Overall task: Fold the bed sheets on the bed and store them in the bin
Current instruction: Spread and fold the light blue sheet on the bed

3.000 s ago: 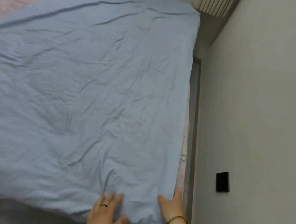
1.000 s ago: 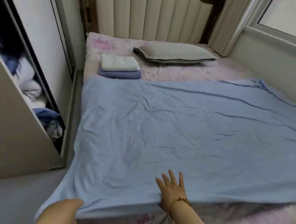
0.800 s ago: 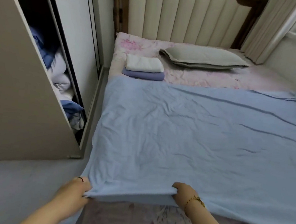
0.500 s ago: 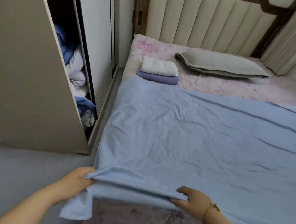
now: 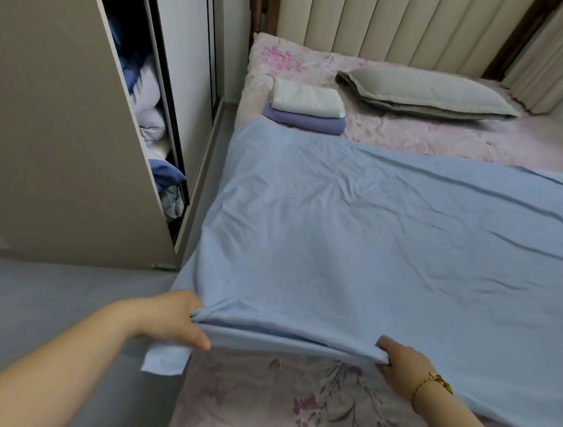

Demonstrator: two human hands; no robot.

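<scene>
1. Blue sheet [image 5: 374, 239] lies spread and creased across the near half of the bed [image 5: 288, 417], its right end running out of view and its left side hanging over the mattress edge towards the floor [image 5: 25, 292].
2. My left hand [image 5: 166, 319] has its fingers curled round the bunched near-left corner; a small flap [image 5: 164, 358] dangles loose below my thumb.
3. My right hand [image 5: 403, 366] pinches the same near hem further along, fingers folded over the cloth, so the stretch between my 2 hands is raised just off the floral cover.
4. At the far-left corner sits a stack of 2 finished pieces, a white folded sheet [image 5: 306, 98] on a purple folded sheet [image 5: 302, 120], just beside the blue sheet's far edge; whether they touch I cannot tell. A pillow [image 5: 426, 91] lies to their right. No bin is in view.
5. Beyond the bed on the left stands an open wardrobe [image 5: 58, 123] stuffed with bedding.
6. What could go wrong, as I judge it:
   - I hold only the left part of a wide hem, so carrying it over may leave the unheld right side dragging and the fold skewed.
   - That dangling flap could get trapped inside and make a lump.
   - The overhang on the left may pull the cloth off the mattress once I lift.
   - Throwing the hem too far could bury or topple the stack.
</scene>
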